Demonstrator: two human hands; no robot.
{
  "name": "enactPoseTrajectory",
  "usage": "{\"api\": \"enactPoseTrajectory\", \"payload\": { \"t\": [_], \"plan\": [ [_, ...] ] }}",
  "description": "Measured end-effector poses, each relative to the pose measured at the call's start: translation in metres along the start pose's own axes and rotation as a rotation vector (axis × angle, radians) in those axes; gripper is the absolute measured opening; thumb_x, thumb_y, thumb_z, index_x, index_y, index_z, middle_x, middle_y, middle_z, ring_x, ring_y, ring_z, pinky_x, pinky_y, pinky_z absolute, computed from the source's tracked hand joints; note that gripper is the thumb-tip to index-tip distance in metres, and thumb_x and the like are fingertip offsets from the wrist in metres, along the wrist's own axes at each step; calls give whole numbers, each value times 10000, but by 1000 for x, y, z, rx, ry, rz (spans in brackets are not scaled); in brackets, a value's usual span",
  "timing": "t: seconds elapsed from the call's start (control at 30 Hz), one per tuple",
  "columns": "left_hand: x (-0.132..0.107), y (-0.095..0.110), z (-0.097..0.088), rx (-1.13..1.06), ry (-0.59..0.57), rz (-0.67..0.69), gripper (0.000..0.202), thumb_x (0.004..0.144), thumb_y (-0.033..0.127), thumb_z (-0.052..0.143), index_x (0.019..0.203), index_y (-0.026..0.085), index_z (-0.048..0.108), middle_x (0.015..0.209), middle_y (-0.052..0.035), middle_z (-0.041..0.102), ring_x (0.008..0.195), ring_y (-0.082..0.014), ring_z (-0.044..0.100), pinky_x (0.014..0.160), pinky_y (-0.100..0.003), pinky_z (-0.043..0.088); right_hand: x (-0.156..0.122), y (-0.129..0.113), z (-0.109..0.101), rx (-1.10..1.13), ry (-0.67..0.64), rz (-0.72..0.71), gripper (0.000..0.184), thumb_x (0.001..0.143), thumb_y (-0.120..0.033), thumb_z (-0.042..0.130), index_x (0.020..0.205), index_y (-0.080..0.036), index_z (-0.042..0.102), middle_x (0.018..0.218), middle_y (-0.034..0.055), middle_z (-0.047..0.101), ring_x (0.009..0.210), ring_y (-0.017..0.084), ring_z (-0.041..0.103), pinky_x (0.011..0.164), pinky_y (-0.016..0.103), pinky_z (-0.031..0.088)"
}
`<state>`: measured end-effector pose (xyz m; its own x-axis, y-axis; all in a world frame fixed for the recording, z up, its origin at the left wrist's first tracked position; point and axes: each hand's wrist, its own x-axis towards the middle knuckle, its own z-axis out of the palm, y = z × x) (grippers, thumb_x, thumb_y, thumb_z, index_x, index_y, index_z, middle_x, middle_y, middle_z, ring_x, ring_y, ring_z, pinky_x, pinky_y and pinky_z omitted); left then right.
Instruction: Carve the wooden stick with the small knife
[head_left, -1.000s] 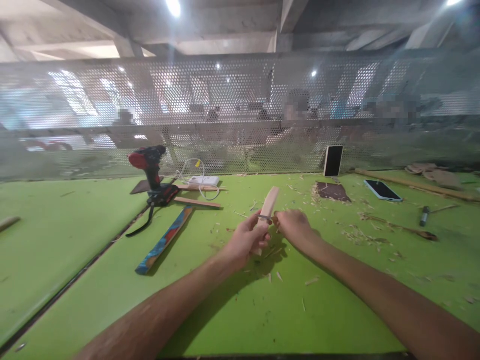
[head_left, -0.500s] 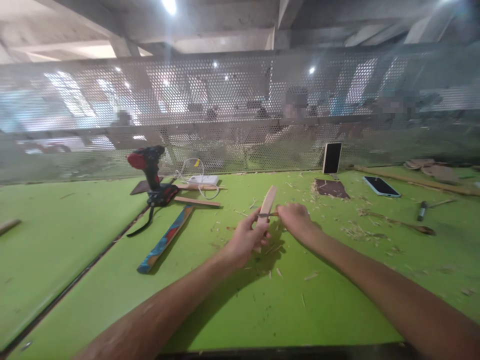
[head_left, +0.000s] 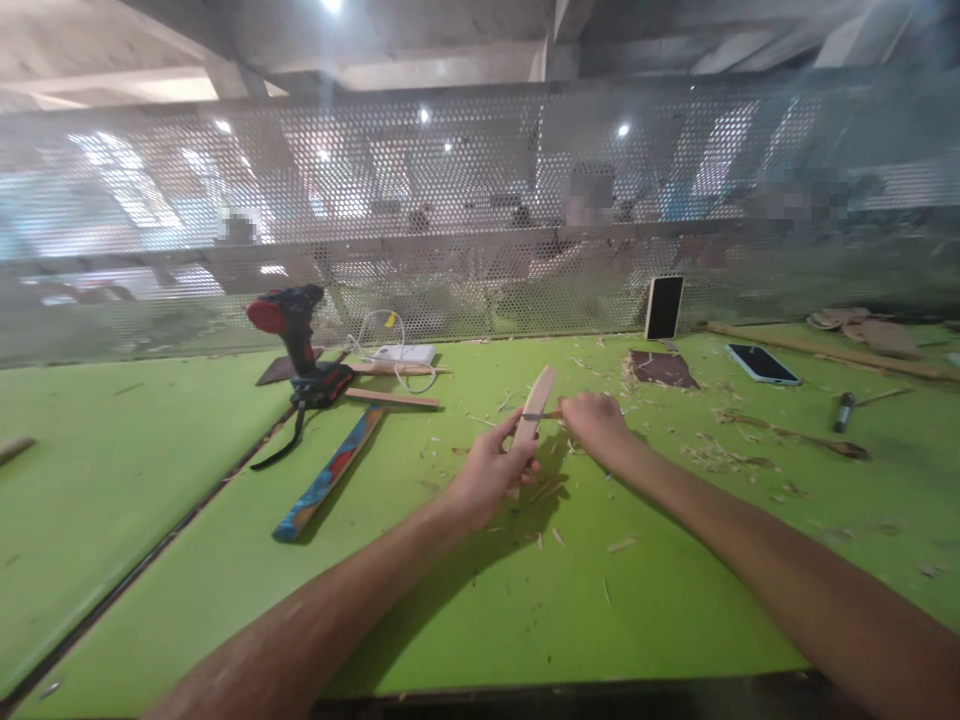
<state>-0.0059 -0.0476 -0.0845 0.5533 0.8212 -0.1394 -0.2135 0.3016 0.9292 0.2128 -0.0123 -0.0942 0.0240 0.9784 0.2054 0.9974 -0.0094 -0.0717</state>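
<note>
My left hand [head_left: 491,470] is wrapped round the lower end of a pale wooden stick [head_left: 537,398], which stands tilted above the green table [head_left: 150,460]. My right hand [head_left: 595,422] is closed on the handle of a small knife [head_left: 549,414], and its blade lies across the stick just above my left thumb. Wood shavings [head_left: 555,520] lie on the table under and around both hands.
A red and black cordless drill [head_left: 300,345] stands at the left, with a painted wooden strip [head_left: 330,485], thin sticks and a white charger with cable [head_left: 405,356] near it. A dark sheet [head_left: 661,370], two phones [head_left: 761,363] [head_left: 665,307] and a small tool [head_left: 844,410] sit to the right. A perforated metal screen [head_left: 480,200] backs the table.
The knife blade has slid up the stick away from my left hand, and both hands have shifted slightly farther from me. The view has tipped a little downward.
</note>
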Motion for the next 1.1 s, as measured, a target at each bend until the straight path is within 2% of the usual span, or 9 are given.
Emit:
{"api": "enactPoseTrajectory", "payload": {
  "t": [0.1,0.23,0.37,0.47,0.63,0.77,0.87,1.0,1.1],
  "plan": [
    [-1,2,1,12,7,-14,712,973,36,586,1636,135,344,766,-43,668,603,-123,590,493,-174,455,-1,0,1,-45,-52,27,264,932,-135,551,971,-167,811,607,74,633,614,255,670,578,367,562],
    [1,-2,-1,23,5,16,711,967,45,604,1630,140,363,791,-48,674,625,-125,606,505,-180,467,-2,-1,3,-40,-82,62,246,940,-135,579,1026,-151,809,648,82,655,668,261,683,632,372,553],
    [-1,-2,-1,122,-3,-5,697,987,64,591,1636,145,351,768,-39,666,586,-108,568,487,-175,427,0,11,0,-6,-92,118,183,931,-148,625,937,-181,804,625,59,634,617,248,644,603,357,539],
    [-4,-3,0,171,-33,-18,684,993,95,607,1631,160,367,764,-42,667,568,-103,547,472,-176,394,1,22,-7,7,-73,142,215,946,-115,591,874,-160,789,612,67,615,569,231,617,580,352,524],
    [0,-10,-1,124,-46,-7,643,1000,94,596,1611,159,405,785,-47,651,600,-108,561,486,-176,406,-2,14,-4,21,-57,81,343,966,-57,469,846,-148,777,602,78,598,544,219,604,560,357,503],
    [3,-15,-1,-8,-2,-13,572,974,45,599,1530,151,513,878,-63,646,662,-110,599,537,-186,487,-8,-5,11,64,-70,8,282,931,-91,545,787,-189,768,566,55,584,517,208,593,541,353,494],
    [4,-16,-1,-41,13,2,529,961,26,608,1475,149,569,936,-76,653,682,-103,607,560,-188,506,-13,-9,17,83,-65,-30,251,908,-100,590,755,-204,760,551,49,577,512,215,592,533,358,485],
    [3,-11,-3,15,48,29,577,960,42,628,1517,158,535,885,-69,661,663,-106,596,535,-187,479,-16,-4,22,101,-49,-63,210,897,-121,625,771,-209,768,565,61,589,528,226,596,534,365,473],
    [4,-7,-7,117,52,-1,551,983,106,634,1523,154,534,786,-44,651,579,-97,545,465,-180,396,-12,-1,24,103,-31,-68,139,902,-192,664,867,-213,797,571,73,593,546,235,599,523,368,474]
  ]
}}
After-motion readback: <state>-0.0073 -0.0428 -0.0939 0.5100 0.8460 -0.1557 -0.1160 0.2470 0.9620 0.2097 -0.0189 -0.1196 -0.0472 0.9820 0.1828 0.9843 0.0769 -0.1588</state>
